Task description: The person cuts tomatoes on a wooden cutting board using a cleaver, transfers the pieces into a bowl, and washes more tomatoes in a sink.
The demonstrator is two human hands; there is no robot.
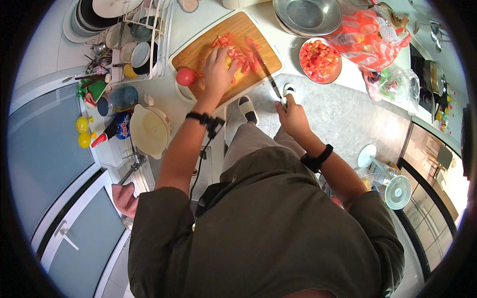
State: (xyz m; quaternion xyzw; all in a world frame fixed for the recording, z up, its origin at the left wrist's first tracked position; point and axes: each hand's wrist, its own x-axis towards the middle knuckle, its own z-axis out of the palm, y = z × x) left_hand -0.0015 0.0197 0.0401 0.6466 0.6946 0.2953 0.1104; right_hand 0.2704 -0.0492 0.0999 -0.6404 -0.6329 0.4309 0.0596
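My right hand (294,116) grips the handle of a kitchen knife (267,72), whose blade slants up and left across the right part of a wooden cutting board (193,41) with a pale rim. The blade's tip end is near cut tomato pieces (246,61). Over the board's middle, my left hand (219,70) has its fingers bent downward beside the pieces. Whether anything is under those fingers is hidden. Close to the left rim sits a whole tomato (185,76). To the right, a bowl (340,72) holds diced tomato (319,59).
Metal bowls (307,16) and a red-striped plastic bag (367,37) stand at the back right. On the left are a dish rack (158,44), a cream pot (149,130) and a faucet (136,162). The counter's front edge runs below the board.
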